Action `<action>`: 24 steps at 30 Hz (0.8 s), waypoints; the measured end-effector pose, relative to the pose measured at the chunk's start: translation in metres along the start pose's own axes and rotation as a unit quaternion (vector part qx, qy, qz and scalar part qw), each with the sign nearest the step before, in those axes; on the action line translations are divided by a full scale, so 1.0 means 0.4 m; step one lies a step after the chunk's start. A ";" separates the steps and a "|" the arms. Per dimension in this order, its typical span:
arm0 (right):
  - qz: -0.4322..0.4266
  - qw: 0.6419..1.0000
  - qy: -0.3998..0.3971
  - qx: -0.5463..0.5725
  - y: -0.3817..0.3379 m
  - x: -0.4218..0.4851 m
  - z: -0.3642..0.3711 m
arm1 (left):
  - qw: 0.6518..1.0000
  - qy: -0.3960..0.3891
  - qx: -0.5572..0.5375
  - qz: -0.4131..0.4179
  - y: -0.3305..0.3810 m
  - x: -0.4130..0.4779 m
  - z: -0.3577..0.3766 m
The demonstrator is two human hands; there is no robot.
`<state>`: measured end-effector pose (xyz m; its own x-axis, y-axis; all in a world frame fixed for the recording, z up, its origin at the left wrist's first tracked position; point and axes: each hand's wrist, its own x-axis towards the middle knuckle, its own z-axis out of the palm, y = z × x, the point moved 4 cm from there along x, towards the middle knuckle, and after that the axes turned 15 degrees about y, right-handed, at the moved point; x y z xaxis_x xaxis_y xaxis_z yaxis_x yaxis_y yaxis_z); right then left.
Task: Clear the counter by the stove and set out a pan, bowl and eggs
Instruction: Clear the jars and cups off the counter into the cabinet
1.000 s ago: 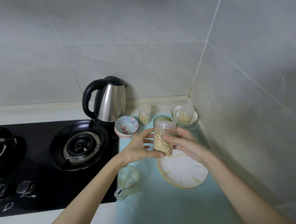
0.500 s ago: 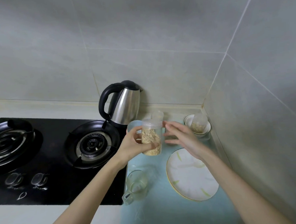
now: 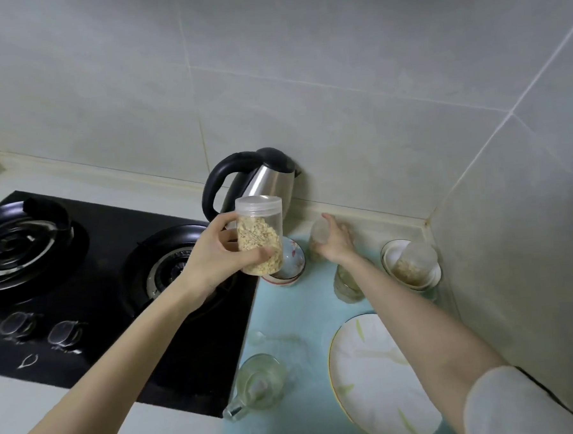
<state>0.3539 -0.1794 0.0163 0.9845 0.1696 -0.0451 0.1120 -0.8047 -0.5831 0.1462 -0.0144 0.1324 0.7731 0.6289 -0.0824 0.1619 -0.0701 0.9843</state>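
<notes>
Head view shows the left hand (image 3: 214, 253) gripping the oat jar (image 3: 260, 234) aloft over the bench's (image 3: 303, 318) stove-side edge while the right hand (image 3: 335, 244) curls round a small jar (image 3: 316, 236) at the back edge, its forearm so close over a glass (image 3: 345, 288) that a careless lift could topple it.

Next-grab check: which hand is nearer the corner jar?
Right. Right hand grips a small jar left of the corner jar; left hand holds the oat jar farther left.

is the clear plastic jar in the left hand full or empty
Mostly full: the lidded clear plastic jar gripped by the left hand shows pale oat flakes from its base to just below the cap.
</notes>
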 end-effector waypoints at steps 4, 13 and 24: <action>-0.009 1.000 0.011 0.009 0.024 0.028 0.037 | 1.000 0.002 0.011 0.002 0.007 0.011 -0.013; -0.033 0.994 0.074 0.072 0.014 0.016 0.000 | 1.000 0.000 -0.003 -0.001 0.021 0.015 -0.014; -0.147 0.927 0.101 0.331 -0.146 -0.158 -0.246 | 0.997 0.043 -0.020 0.064 0.118 -0.008 -0.029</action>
<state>0.2984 -0.1990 0.1331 0.9374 0.1616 0.3086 0.3377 -0.2043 -0.9188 0.1443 -0.0109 0.1809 0.7298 0.6813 0.0565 0.0391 -0.1241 0.9915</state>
